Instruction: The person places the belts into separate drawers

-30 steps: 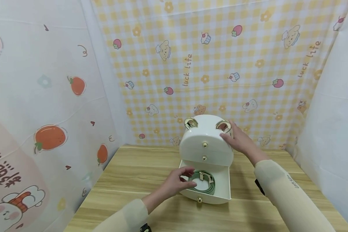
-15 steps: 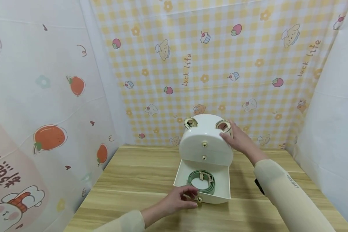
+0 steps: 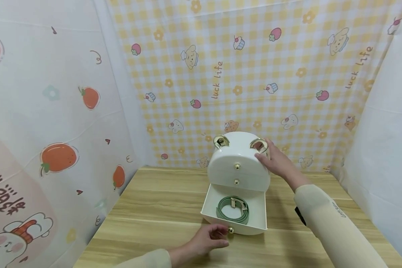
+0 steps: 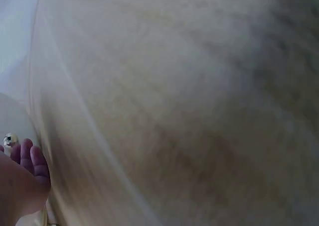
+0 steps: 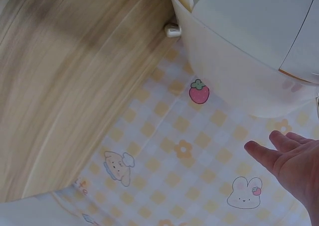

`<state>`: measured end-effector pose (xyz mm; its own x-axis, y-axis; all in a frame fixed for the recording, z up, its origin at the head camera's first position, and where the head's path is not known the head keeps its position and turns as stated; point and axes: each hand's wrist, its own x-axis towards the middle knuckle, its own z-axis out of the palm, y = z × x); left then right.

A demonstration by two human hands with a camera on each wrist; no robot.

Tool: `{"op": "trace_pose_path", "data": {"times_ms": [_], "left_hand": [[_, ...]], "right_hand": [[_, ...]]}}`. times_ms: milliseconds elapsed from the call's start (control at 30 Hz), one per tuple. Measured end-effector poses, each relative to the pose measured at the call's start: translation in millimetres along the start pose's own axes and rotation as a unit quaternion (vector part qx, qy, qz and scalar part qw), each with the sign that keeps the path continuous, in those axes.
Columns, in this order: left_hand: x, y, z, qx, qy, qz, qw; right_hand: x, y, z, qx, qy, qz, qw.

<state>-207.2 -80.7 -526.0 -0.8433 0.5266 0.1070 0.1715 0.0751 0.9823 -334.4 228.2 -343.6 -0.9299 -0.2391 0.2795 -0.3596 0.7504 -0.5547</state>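
Note:
A white, round-topped storage box (image 3: 221, 167) with gold ring ears stands on the table, its lower drawer (image 3: 206, 208) pulled out. Inside the drawer lies a coiled green belt (image 3: 221, 214) with a gold buckle. My left hand (image 3: 204, 240) is at the drawer's front, loosely bent fingers and thumb beside the gold knob (image 3: 231, 230), apparently not pinching it. In the left wrist view, part of that hand (image 4: 30, 178) shows at the lower left edge. My right hand (image 3: 277, 160) rests on the box's upper right side, thumb at the front; its fingers (image 5: 264, 156) look fairly straight in the right wrist view.
The wooden table (image 3: 164, 193) runs back to a yellow checked cloth (image 3: 174, 111). White printed cloth (image 3: 97, 126) hangs on the left, and a plain white sheet (image 3: 378, 149) on the right. Two more small gold knobs sit on the box's front.
My left hand has moved from above the belt, out over the drawer's front edge, and down beside the knob. The right hand, box and belt have stayed in place.

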Motion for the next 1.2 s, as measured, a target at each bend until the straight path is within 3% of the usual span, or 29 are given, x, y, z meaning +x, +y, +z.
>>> {"op": "trace_pose_path", "data": {"times_ms": [300, 567, 733, 933, 1200], "left_hand": [[0.7, -1.8, 11.0, 0.02, 0.045, -0.018, 0.9986], [7.6, -11.3, 26.4, -0.03, 0.109, -0.022, 0.9934], [11.2, -15.6, 33.7, -0.067, 0.146, -0.016, 0.9868], [17.3, -7.5, 40.7, -0.062, 0.196, -0.025, 0.9783], [35.3, -1.8, 51.7, -0.054, 0.278, -0.032, 0.9587]], "right_hand": [[-0.6, 0, 0, 0.003, 0.001, 0.004, 1.0], [-1.4, -1, -1, 0.008, -0.001, 0.007, 0.9999], [-1.4, -1, -1, 0.015, -0.002, 0.005, 0.9999], [-1.1, -1, -1, 0.011, 0.0, 0.005, 0.9999], [-1.9, -1, -1, 0.014, -0.004, 0.008, 0.9999]]}}
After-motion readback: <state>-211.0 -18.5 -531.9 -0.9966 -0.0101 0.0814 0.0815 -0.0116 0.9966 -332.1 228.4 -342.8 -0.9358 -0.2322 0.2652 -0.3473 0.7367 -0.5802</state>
